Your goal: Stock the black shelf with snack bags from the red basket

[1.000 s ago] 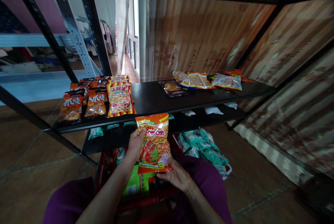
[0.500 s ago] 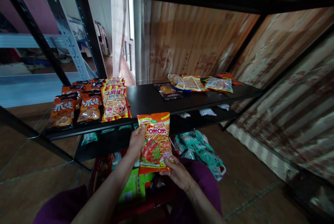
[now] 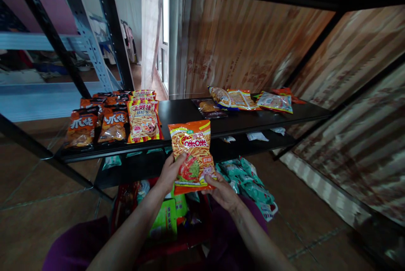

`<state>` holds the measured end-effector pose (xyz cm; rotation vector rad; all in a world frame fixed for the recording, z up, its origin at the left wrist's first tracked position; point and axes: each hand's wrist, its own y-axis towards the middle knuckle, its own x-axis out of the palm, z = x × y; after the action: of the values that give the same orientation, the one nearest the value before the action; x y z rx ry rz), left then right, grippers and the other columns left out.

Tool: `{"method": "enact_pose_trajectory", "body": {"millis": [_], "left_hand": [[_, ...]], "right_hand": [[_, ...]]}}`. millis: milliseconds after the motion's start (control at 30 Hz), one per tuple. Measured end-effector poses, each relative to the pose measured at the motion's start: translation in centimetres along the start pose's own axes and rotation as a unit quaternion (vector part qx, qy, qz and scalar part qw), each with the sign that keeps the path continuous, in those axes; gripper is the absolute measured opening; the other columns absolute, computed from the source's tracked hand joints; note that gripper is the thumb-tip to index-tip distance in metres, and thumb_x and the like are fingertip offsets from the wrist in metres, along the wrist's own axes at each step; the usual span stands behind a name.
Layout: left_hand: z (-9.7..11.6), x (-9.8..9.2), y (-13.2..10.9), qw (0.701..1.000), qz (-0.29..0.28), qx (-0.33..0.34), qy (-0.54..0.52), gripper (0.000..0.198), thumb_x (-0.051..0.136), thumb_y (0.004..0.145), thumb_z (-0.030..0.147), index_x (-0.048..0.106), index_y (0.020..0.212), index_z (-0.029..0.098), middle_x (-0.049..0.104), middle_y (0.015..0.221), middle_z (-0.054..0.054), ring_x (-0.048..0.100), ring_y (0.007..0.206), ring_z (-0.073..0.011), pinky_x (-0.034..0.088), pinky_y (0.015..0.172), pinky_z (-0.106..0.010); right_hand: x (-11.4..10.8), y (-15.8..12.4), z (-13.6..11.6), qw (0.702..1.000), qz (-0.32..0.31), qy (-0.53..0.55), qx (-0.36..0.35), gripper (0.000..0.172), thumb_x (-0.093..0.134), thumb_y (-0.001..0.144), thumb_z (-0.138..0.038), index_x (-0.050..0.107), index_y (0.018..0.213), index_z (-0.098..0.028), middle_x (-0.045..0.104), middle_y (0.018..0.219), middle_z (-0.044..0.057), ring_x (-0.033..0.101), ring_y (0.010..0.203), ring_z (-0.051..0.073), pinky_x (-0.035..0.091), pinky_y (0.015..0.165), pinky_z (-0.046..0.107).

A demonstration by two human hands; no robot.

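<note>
An orange bag of shrimp-flavoured snack sticks (image 3: 193, 148) is held upright between both hands, its printed front facing me. My left hand (image 3: 169, 174) grips its left side, thumb across the front. Low on the right side, my right hand (image 3: 221, 190) pinches the bag's corner. Behind the bag runs the front edge of a black shelf (image 3: 177, 113). To the left on that shelf stand yellow-and-red bags of prawn crackers (image 3: 144, 121), in a row going back, beside black-and-orange snack bags (image 3: 113, 123) in two rows.
Several flat-lying bags (image 3: 240, 99) rest on the shelf's right half. Below is a lower shelf (image 3: 123, 176) with small teal and white packs. A red basket (image 3: 186, 243) holding green packets (image 3: 166, 218) sits between my knees, near a pile of teal bags (image 3: 249, 180). Black posts (image 3: 47, 30) frame the rack.
The orange bag has risen a little and come nearer the shelf edge. My left hand now grips it lower on its side. The view has shifted slightly.
</note>
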<state>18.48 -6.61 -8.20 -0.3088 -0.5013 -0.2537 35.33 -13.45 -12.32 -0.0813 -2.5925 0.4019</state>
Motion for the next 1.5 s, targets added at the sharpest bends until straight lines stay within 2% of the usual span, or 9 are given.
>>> {"method": "enact_pose_trajectory", "body": {"millis": [133,300,433,1000,1067,1133,1267,1400,1500], "left_hand": [[0.0,0.2,1.1,0.999,-0.002,0.035,-0.003,0.045,0.074,0.067,0.044,0.067,0.106,0.021,0.071,0.107,-0.008,0.067,0.091,-0.0229,0.051,0.082,-0.033],[-0.6,0.1,2.7,0.999,0.033,0.029,-0.011,0.041,0.071,0.069,0.048,0.069,0.096,0.019,0.073,0.091,-0.008,0.069,0.082,-0.0224,0.052,0.081,-0.036],[-1.2,-0.1,3.5,0.997,0.066,0.032,-0.018,0.042,0.071,0.066,0.053,0.069,0.089,0.017,0.073,0.087,-0.009,0.069,0.078,-0.0221,0.052,0.078,-0.036],[-1.4,-0.8,3.8,0.992,0.116,0.048,-0.006,0.052,0.069,0.065,0.060,0.069,0.095,0.018,0.073,0.093,-0.009,0.068,0.082,-0.0226,0.051,0.076,-0.033],[-0.9,-0.7,3.3,0.995,0.092,0.036,-0.023,0.047,0.071,0.066,0.056,0.069,0.095,0.019,0.073,0.095,-0.009,0.068,0.087,-0.0233,0.051,0.080,-0.034],[-0.3,-0.5,2.6,0.998,0.038,0.021,-0.036,0.043,0.072,0.068,0.049,0.068,0.100,0.020,0.072,0.098,-0.008,0.067,0.091,-0.0236,0.051,0.083,-0.035],[0.2,0.2,1.3,0.998,-0.061,-0.013,-0.023,0.050,0.080,0.062,0.033,0.066,0.107,0.018,0.072,0.101,-0.010,0.066,0.095,-0.0255,0.048,0.090,-0.039],[-0.5,0.7,0.9,0.998,-0.046,-0.005,-0.033,0.049,0.085,0.053,0.029,0.069,0.097,0.014,0.072,0.095,-0.011,0.067,0.092,-0.0260,0.046,0.094,-0.041],[-0.9,0.6,0.8,0.998,-0.045,0.000,-0.049,0.047,0.084,0.055,0.030,0.070,0.098,0.015,0.072,0.097,-0.010,0.067,0.095,-0.0251,0.045,0.096,-0.040]], "right_hand": [[0.3,1.2,-1.8,1.000,-0.004,-0.009,-0.004,0.037,0.083,0.061,-0.035,0.067,0.090,-0.019,0.073,0.083,0.003,0.068,0.068,0.016,0.056,0.050,0.021],[0.5,2.1,-2.8,1.000,0.005,-0.006,-0.027,0.041,0.081,0.064,-0.031,0.064,0.101,-0.024,0.073,0.089,0.001,0.067,0.069,0.016,0.057,0.052,0.024],[0.3,2.5,-2.7,1.000,0.001,-0.010,-0.018,0.040,0.079,0.067,-0.032,0.063,0.103,-0.022,0.072,0.094,0.003,0.068,0.074,0.017,0.057,0.055,0.025],[0.4,3.4,-1.9,0.999,0.025,-0.043,-0.023,0.040,0.079,0.066,-0.041,0.068,0.099,-0.021,0.074,0.089,0.004,0.068,0.070,0.017,0.056,0.053,0.024],[0.5,3.2,-2.1,0.998,0.035,-0.036,-0.027,0.039,0.079,0.065,-0.041,0.069,0.096,-0.020,0.074,0.087,0.004,0.068,0.070,0.018,0.056,0.054,0.026],[0.6,3.1,-2.4,0.998,0.040,-0.025,-0.034,0.038,0.080,0.064,-0.041,0.069,0.095,-0.020,0.074,0.088,0.004,0.068,0.070,0.018,0.056,0.055,0.026],[0.8,2.8,-3.4,0.998,0.025,-0.008,-0.055,0.039,0.078,0.066,-0.042,0.069,0.098,-0.022,0.073,0.097,0.005,0.069,0.079,0.020,0.056,0.064,0.029],[0.9,2.8,-3.9,0.998,0.003,-0.007,-0.063,0.040,0.076,0.070,-0.039,0.066,0.104,-0.023,0.072,0.104,0.005,0.067,0.093,0.022,0.054,0.079,0.034],[0.9,2.8,-3.8,0.998,0.009,-0.020,-0.059,0.042,0.077,0.070,-0.037,0.064,0.107,-0.023,0.072,0.104,0.005,0.067,0.091,0.022,0.055,0.076,0.033]]}}
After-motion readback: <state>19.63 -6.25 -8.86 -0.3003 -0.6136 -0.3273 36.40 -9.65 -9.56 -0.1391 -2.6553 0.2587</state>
